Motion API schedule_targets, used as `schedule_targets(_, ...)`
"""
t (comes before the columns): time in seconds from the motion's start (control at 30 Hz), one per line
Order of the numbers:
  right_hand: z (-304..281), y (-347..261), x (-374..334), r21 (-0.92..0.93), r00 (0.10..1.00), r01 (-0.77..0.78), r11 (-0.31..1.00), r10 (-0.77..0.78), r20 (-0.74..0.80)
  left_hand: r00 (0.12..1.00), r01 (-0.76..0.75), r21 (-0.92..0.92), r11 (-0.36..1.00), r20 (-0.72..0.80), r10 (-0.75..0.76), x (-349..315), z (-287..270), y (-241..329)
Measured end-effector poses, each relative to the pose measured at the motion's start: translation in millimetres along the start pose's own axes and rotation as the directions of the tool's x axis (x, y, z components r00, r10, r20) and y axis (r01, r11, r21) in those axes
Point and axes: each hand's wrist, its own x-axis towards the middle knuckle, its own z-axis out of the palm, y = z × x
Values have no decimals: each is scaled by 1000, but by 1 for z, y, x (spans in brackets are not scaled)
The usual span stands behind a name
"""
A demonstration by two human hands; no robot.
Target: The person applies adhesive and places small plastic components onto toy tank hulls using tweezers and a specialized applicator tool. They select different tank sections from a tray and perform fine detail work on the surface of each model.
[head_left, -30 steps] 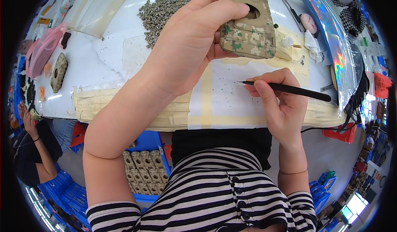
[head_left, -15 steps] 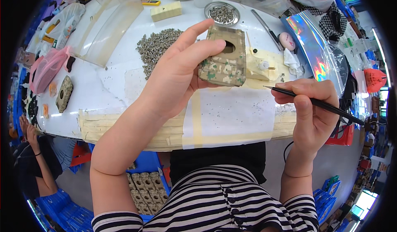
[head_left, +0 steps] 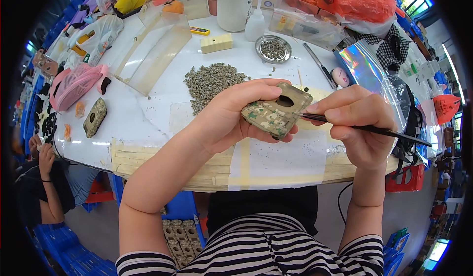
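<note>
My left hand (head_left: 231,109) grips a small camouflage-patterned housing (head_left: 273,114) with an oval hole in its face, thumb along the top edge and fingers beneath. Between the thumb and fingers of my right hand (head_left: 367,123) is a pair of black tweezers (head_left: 367,127). Their tip reaches the right side of the housing, close to the hole; whether it touches or holds anything is too small to tell. Beyond my left hand lies a pile of small metallic parts (head_left: 212,81). More such parts fill a round metal dish (head_left: 273,49).
Another camouflage housing (head_left: 95,117) lies at the left, near a pink mesh pouch (head_left: 79,86). A white squeeze bottle (head_left: 254,26), a cream block (head_left: 216,43) and a clear plastic tray (head_left: 157,54) stand farther back. White paper (head_left: 290,163) is taped along the front edge. Another person's hand (head_left: 46,159) shows at far left.
The housing has come lower and tilted flatter in my left hand. My right hand has brought the tweezers' tip up to it. The whole view has shifted slightly.
</note>
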Motion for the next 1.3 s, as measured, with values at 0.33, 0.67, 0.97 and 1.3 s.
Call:
schedule_targets(0.33, -6, 3, 13, -145, 968, 165, 976, -132, 212, 998, 70, -62, 996, 11, -69, 4, 2, -2)
schedule_targets(0.67, -5, -3, 14, -188, 972, 114, 975, -71, 222, 996, 86, -79, 993, 19, -85, 2, 3, -2)
schedule_targets(0.97, -4, -5, 13, -210, 973, 103, 972, -54, 226, 997, 80, -69, 994, 15, -79, 3, 1, -3)
schedule_targets(1.3, -4, -3, 15, -219, 965, 143, 965, -87, 248, 996, 65, -102, 993, 61, -59, 6, -4, -6)
